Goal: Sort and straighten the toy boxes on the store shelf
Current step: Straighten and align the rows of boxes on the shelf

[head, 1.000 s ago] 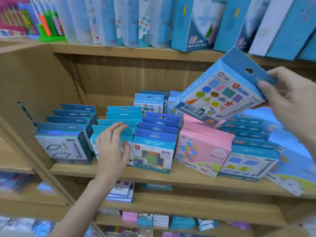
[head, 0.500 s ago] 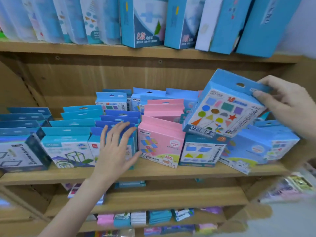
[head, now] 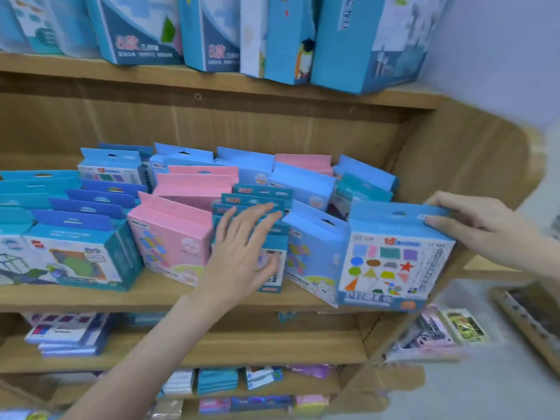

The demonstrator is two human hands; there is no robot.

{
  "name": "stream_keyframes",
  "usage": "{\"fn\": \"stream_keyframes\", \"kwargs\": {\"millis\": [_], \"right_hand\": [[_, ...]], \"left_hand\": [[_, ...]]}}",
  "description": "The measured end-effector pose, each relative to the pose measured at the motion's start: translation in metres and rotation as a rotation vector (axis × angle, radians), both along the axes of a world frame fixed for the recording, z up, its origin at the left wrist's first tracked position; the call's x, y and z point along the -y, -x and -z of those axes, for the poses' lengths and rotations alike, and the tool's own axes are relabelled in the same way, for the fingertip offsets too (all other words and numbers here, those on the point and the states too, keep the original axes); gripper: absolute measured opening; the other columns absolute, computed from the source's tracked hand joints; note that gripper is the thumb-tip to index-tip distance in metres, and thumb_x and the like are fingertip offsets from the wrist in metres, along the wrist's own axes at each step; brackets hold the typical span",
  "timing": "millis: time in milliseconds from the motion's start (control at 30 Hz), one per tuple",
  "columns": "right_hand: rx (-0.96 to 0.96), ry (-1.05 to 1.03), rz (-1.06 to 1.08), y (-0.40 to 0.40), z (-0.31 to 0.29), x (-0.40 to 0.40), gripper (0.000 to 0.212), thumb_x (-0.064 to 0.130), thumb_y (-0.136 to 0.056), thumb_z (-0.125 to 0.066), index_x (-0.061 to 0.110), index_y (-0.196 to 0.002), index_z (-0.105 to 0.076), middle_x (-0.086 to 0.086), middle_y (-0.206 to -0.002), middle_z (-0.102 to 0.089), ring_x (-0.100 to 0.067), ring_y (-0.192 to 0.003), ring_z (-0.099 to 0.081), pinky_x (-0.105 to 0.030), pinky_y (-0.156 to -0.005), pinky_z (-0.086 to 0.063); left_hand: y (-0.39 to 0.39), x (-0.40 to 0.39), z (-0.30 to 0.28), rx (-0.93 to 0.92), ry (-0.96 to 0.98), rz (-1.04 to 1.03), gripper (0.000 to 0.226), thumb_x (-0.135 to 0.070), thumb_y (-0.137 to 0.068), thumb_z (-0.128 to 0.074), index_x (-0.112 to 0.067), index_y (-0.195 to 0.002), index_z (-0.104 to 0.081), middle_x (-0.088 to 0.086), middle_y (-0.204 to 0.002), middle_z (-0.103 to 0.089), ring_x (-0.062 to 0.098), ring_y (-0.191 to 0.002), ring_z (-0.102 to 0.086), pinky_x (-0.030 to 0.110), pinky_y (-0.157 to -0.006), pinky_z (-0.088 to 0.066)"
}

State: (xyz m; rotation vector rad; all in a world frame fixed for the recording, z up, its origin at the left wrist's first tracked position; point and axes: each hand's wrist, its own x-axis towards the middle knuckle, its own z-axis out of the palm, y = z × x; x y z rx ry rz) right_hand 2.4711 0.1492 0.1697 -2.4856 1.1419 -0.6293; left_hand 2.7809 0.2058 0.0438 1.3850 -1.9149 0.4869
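Shapes box [head: 394, 259] stands at the right end of the middle shelf [head: 157, 295], printed face toward camera, hang tab up, just beside a pale blue box [head: 315, 253]. Right hand [head: 485, 228] pinches its top right corner, thumb on the front. Left hand [head: 242, 253] lies flat, fingers spread, on the teal row [head: 260, 204], holding nothing. Judged light, stiff card that dents at corners; best gripped by both side edges. Long axis roughly vertical, leaning slightly.

2 bare forearms, no sleeves
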Motion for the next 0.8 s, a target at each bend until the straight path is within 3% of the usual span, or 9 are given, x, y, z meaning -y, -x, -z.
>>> {"fn": "stream_keyframes", "kwargs": {"millis": [100, 233, 333, 400, 467, 500, 600, 733, 800], "right_hand": [[-0.171, -0.045, 0.026, 0.029, 0.016, 0.002, 0.017, 0.021, -0.089, -0.051, 0.031, -0.074, -0.053, 0.016, -0.062, -0.064, -0.002, -0.053, -0.058, -0.012, -0.048, -0.042], [-0.265, 0.103, 0.137, 0.044, 0.054, 0.011, 0.030, 0.021, -0.092, -0.048, 0.037, -0.069, -0.039, 0.014, -0.066, -0.055, -0.010, -0.062, -0.054, -0.023, -0.058, -0.037], [-0.250, 0.212, 0.250, 0.036, 0.076, 0.018, 0.014, 0.014, -0.089, -0.054, 0.020, -0.078, -0.051, -0.003, -0.073, -0.058, -0.027, -0.068, -0.060, -0.037, -0.059, -0.046], [-0.276, 0.279, 0.322, 0.026, 0.089, 0.018, 0.005, 0.007, -0.083, -0.062, 0.008, -0.084, -0.057, -0.008, -0.076, -0.058, -0.031, -0.061, -0.061, -0.040, -0.047, -0.049], [-0.316, 0.307, 0.401, 0.018, 0.095, 0.020, 0.017, 0.004, -0.076, -0.070, 0.005, -0.088, -0.058, -0.010, -0.083, -0.059, -0.030, -0.051, -0.060, -0.035, -0.037, -0.048], [-0.346, 0.302, 0.423, 0.014, 0.095, 0.020, 0.021, 0.008, -0.079, -0.068, 0.004, -0.098, -0.057, -0.011, -0.096, -0.059, -0.030, -0.058, -0.063, -0.036, -0.043, -0.052], [-0.341, 0.173, 0.353, 0.017, 0.100, 0.021, 0.066, 0.045, -0.089, -0.049, 0.008, -0.139, -0.026, -0.004, -0.146, -0.025, -0.024, -0.119, -0.048, -0.039, -0.093, -0.048], [-0.597, 0.387, 0.255, 0.005, 0.094, 0.027, 0.130, 0.065, -0.042, -0.078, 0.013, -0.144, -0.016, -0.016, -0.150, -0.017, -0.034, -0.134, -0.020, -0.053, -0.108, -0.027], [-0.676, 0.416, 0.169, -0.006, 0.088, 0.039, 0.138, 0.061, -0.045, -0.079, 0.023, -0.145, 0.007, -0.017, -0.154, 0.001, -0.038, -0.141, -0.004, -0.050, -0.112, -0.009]], "left_hand": [[0.032, 0.018, -0.004, 0.161, -0.073, 0.012, 0.066, -0.046, -0.078, -0.051, -0.013, -0.134, -0.037, 0.007, -0.137, -0.047, 0.021, -0.127, -0.038, 0.048, -0.110, -0.015], [0.064, 0.038, -0.012, 0.315, -0.120, 0.036, 0.083, -0.062, -0.073, -0.046, -0.009, -0.135, -0.039, 0.006, -0.136, -0.048, 0.020, -0.128, -0.040, 0.050, -0.110, -0.010], [0.078, 0.049, -0.010, 0.392, -0.108, 0.033, 0.092, -0.065, -0.062, -0.065, -0.007, -0.131, -0.047, 0.006, -0.127, -0.055, 0.023, -0.120, -0.050, 0.052, -0.107, -0.013], [0.083, 0.054, -0.009, 0.381, -0.103, 0.009, 0.091, -0.065, -0.056, -0.070, -0.009, -0.126, -0.053, 0.005, -0.118, -0.059, 0.025, -0.111, -0.054, 0.052, -0.105, -0.017], [0.086, 0.059, -0.010, 0.357, -0.102, 0.002, 0.086, -0.065, -0.054, -0.071, -0.012, -0.120, -0.056, 0.003, -0.111, -0.061, 0.026, -0.103, -0.056, 0.050, -0.103, -0.020], [0.087, 0.061, -0.010, 0.346, -0.102, 0.007, 0.083, -0.065, -0.054, -0.071, -0.013, -0.117, -0.056, 0.002, -0.109, -0.061, 0.026, -0.101, -0.056, 0.048, -0.102, -0.022], [0.085, 0.064, -0.011, 0.311, -0.102, 0.034, 0.075, -0.064, -0.056, -0.068, -0.015, -0.111, -0.054, 0.000, -0.107, -0.061, 0.024, -0.097, -0.056, 0.043, -0.098, -0.024], [0.084, 0.064, -0.010, 0.314, -0.080, 0.053, 0.069, -0.062, -0.059, -0.062, -0.017, -0.110, -0.054, -0.002, -0.105, -0.061, 0.022, -0.096, -0.054, 0.041, -0.096, -0.025], [0.079, 0.066, -0.012, 0.373, -0.057, 0.074, 0.072, -0.058, -0.057, -0.072, -0.018, -0.113, -0.052, -0.001, -0.105, -0.060, 0.022, -0.095, -0.053, 0.040, -0.096, -0.025]]}}
